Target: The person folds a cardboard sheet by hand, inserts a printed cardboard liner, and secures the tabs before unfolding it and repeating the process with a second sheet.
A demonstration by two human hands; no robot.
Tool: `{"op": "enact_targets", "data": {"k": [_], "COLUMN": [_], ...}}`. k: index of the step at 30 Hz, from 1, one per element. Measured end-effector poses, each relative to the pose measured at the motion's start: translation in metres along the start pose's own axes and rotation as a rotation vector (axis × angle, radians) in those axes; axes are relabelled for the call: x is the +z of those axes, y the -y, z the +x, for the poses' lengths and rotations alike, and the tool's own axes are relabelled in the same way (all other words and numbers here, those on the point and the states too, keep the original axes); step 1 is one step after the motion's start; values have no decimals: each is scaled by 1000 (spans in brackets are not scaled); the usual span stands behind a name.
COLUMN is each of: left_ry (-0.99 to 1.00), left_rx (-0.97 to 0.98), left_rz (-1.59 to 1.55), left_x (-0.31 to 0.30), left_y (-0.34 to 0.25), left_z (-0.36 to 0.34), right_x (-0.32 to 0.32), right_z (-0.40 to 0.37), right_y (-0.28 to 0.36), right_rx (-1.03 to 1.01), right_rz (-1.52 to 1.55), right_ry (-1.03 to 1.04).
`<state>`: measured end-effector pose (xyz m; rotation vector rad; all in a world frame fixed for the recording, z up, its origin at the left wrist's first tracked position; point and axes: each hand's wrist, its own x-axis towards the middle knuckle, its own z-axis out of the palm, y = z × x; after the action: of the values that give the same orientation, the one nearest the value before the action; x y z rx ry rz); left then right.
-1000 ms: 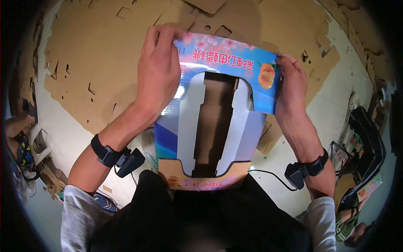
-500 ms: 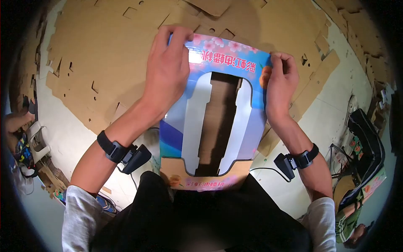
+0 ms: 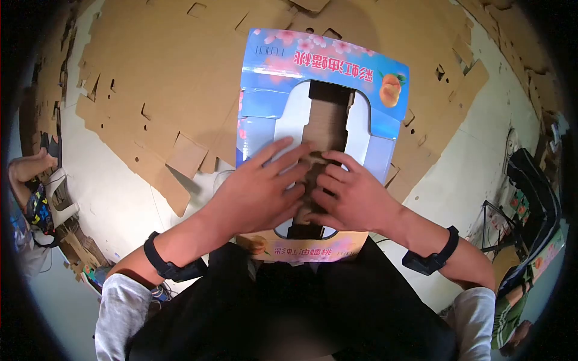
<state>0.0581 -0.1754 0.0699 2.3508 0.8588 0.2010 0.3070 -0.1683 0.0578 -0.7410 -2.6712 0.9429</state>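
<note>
A blue printed carton (image 3: 319, 78) with pink blossoms, a peach picture and a large cut-out window rests on my lap, its far end pointing away from me. My left hand (image 3: 262, 189) lies flat on the carton's middle, fingers spread over the window's left edge. Beside it, my right hand (image 3: 349, 195) presses on the window's right side, fingertips meeting the left hand's over the brown cardboard strip (image 3: 328, 120) showing through the opening. Neither hand grips anything. Both wrists carry black bands.
Flat brown die-cut cardboard sheets (image 3: 168, 78) cover the pale floor ahead and to the left. More cardboard scraps lie at the right (image 3: 457, 78). Another person's arm (image 3: 27, 165) shows at the far left edge. Printed cartons and a dark rack (image 3: 530, 192) stand at the right.
Both hands let go of the carton's far corners and came back toward me, now lying flat on its middle. The carton's far end has dropped away and lies flatter.
</note>
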Motion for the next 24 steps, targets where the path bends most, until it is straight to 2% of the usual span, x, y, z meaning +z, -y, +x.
{"op": "enact_targets", "data": {"k": [2, 5, 14, 17, 21, 24], "left_ry": [41, -70, -106, -214, -419, -443], "left_rx": [28, 79, 109, 120, 1, -283], "left_rz": [27, 41, -9, -112, -106, -135], "left_x": [4, 13, 14, 14, 5, 9], "left_y": [-3, 4, 14, 18, 34, 57], "left_z": [-5, -3, -2, -6, -17, -34], "right_x": [9, 11, 13, 10, -5, -24], "right_z": [-5, -3, -4, -3, -9, -31], "right_y": [-1, -6, -11, -13, -26, -52], "right_rx": [-33, -52, -79, -87, -122, -86], "right_rz": [-43, -93, -85, -86, -177, -289], "right_ry": [-35, -52, -38, -28, -4, 13]}}
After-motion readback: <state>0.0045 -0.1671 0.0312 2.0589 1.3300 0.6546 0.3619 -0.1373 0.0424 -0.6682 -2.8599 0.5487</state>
